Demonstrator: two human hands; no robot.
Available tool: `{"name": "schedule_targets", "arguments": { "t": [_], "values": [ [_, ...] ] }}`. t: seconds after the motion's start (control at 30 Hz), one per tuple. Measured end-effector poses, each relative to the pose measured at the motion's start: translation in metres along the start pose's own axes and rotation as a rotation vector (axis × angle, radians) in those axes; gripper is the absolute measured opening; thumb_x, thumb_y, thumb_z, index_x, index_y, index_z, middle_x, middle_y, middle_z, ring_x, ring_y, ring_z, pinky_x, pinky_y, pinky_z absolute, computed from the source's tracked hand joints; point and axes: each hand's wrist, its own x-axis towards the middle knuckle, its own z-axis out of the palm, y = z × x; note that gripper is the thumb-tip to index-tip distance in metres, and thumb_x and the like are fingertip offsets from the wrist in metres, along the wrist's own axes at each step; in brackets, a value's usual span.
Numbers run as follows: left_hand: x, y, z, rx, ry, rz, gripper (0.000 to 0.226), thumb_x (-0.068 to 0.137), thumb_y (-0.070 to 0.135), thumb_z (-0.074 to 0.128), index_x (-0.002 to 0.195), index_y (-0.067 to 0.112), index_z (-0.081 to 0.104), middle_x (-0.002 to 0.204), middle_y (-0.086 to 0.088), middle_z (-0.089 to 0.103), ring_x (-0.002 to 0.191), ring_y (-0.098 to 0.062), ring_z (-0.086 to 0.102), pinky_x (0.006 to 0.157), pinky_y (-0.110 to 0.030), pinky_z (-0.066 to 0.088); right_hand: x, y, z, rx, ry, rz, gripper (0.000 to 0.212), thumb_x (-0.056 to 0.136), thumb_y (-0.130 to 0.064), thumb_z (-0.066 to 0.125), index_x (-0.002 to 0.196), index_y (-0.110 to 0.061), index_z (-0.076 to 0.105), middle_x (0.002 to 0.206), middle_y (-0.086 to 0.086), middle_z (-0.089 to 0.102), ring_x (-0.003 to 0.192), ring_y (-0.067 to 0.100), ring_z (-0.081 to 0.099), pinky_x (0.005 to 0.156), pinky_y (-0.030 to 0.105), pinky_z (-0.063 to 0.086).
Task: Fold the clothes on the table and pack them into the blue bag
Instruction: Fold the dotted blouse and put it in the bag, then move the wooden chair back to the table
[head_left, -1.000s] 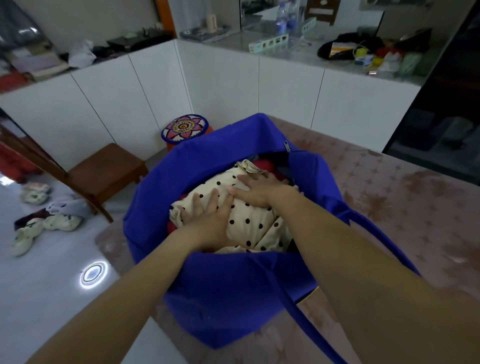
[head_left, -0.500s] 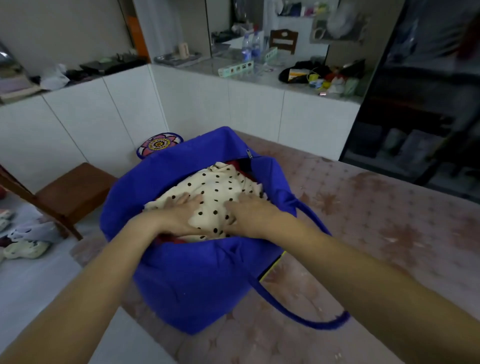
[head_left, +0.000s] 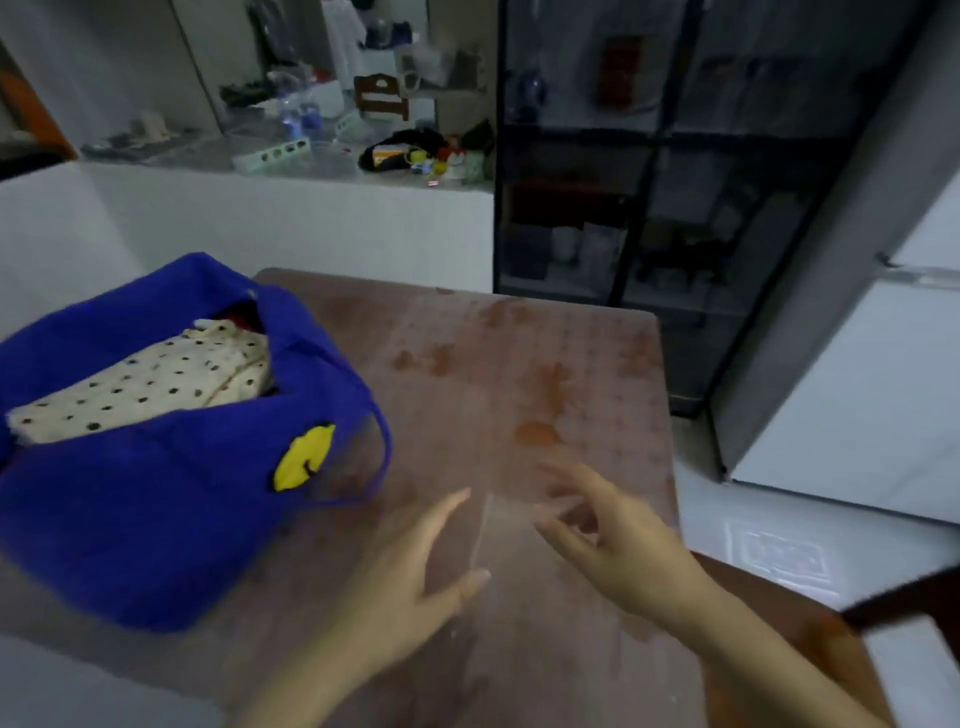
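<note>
The blue bag (head_left: 156, 493) stands at the left of the table (head_left: 545, 364), its mouth open and a yellow patch on its side. Inside it lies a folded cream garment with black dots (head_left: 150, 379), with a bit of red cloth showing behind it. My left hand (head_left: 410, 587) hovers over the table to the right of the bag, fingers spread and holding nothing. My right hand (head_left: 613, 540) is beside it, fingers loosely bent and empty. Both hands are blurred by motion.
A white counter (head_left: 291, 161) with bottles and clutter runs behind the table. A dark glass cabinet (head_left: 649, 182) stands at the back right, and a white fridge (head_left: 857, 389) at the far right. A brown chair (head_left: 810, 618) sits at the table's right corner.
Both hands have left the dotted garment in the bag and moved right, over the bare table. The view has swung to the right, so the bag now sits at the left.
</note>
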Motion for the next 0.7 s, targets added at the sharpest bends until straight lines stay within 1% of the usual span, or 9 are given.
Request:
{"name": "schedule_targets", "arguments": {
  "t": [0.03,0.1,0.17,0.27,0.4,0.47,0.53,0.6,0.7],
  "values": [
    [-0.001,0.012,0.032,-0.004,-0.044,-0.001,0.084,0.06,0.093,0.027,0.132,0.049,0.023,0.134,0.026,0.035,0.13,0.001,0.034,0.105,-0.009,0.02,-0.029,0.025,-0.012,0.018,-0.001,0.069,0.051,0.089,-0.048,0.053,0.136,-0.04,0.035,0.117,-0.02,0.055,0.085,-0.007,0.059,0.076,0.018,0.052],
    [-0.003,0.04,0.087,-0.036,-0.133,-0.034,0.086,0.055,0.096,0.023,0.131,0.055,0.017,0.136,0.028,0.029,0.132,0.004,0.028,0.104,-0.005,0.016,-0.086,0.073,-0.037,0.031,0.031,0.192,0.05,0.09,-0.044,0.054,0.135,-0.04,0.036,0.116,-0.019,0.057,0.085,-0.006,0.059,0.072,0.011,0.049],
    [-0.003,0.073,0.132,-0.065,-0.217,-0.059,0.086,0.052,0.097,0.026,0.129,0.06,0.015,0.139,0.033,0.024,0.131,0.011,0.023,0.104,-0.009,0.019,-0.143,0.118,-0.06,-0.001,0.094,0.285,0.048,0.089,-0.043,0.056,0.133,-0.039,0.039,0.109,-0.019,0.06,0.086,-0.006,0.057,0.072,0.009,0.045],
    [-0.001,0.128,0.194,-0.033,-0.327,-0.038,0.093,0.059,0.093,0.032,0.141,0.049,0.022,0.143,0.029,0.028,0.133,0.008,0.027,0.109,-0.02,0.027,-0.218,0.178,-0.086,-0.075,0.096,0.377,0.049,0.088,-0.047,0.056,0.134,-0.039,0.04,0.09,-0.023,0.056,0.071,-0.006,0.052,0.065,0.013,0.043],
    [-0.003,0.197,0.256,0.012,-0.446,-0.006,0.074,0.08,0.068,0.047,0.144,0.045,0.017,0.147,0.025,0.027,0.135,0.002,0.029,0.11,-0.029,0.032,-0.281,0.23,-0.122,-0.057,0.11,0.464,0.055,0.085,-0.047,0.059,0.135,-0.038,0.038,0.101,-0.016,0.062,0.076,0.003,0.06,0.072,0.027,0.053],
    [-0.002,0.222,0.276,0.057,-0.482,0.002,0.07,0.085,0.061,0.049,0.145,0.043,0.018,0.15,0.021,0.026,0.135,0.0,0.029,0.11,-0.03,0.033,-0.299,0.249,-0.138,-0.03,0.108,0.5,0.059,0.082,-0.053,0.06,0.135,-0.041,0.036,0.108,-0.017,0.061,0.084,0.001,0.062,0.076,0.026,0.055],
    [0.0,0.241,0.294,0.079,-0.545,0.001,0.069,0.086,0.061,0.048,0.145,0.038,0.022,0.149,0.018,0.029,0.134,0.0,0.032,0.109,-0.025,0.032,-0.312,0.266,-0.152,-0.049,0.109,0.524,0.061,0.08,-0.058,0.056,0.135,-0.04,0.037,0.116,-0.017,0.059,0.092,-0.001,0.061,0.08,0.024,0.055],
    [0.0,0.256,0.314,0.079,-0.618,0.002,0.069,0.083,0.064,0.046,0.143,0.036,0.029,0.145,0.018,0.036,0.129,0.002,0.037,0.105,-0.02,0.033,-0.324,0.283,-0.172,-0.117,0.18,0.552,0.056,0.081,-0.056,0.056,0.133,-0.036,0.045,0.12,-0.017,0.057,0.096,-0.002,0.057,0.084,0.022,0.052],
    [0.0,0.285,0.352,0.034,-0.734,0.019,0.057,0.087,0.054,0.054,0.139,0.038,0.037,0.139,0.019,0.043,0.121,0.003,0.043,0.105,-0.025,0.038,-0.338,0.318,-0.218,-0.295,0.366,0.617,0.043,0.084,-0.045,0.061,0.123,-0.029,0.057,0.123,-0.012,0.055,0.103,0.009,0.056,0.086,0.025,0.048]
  ]
}}
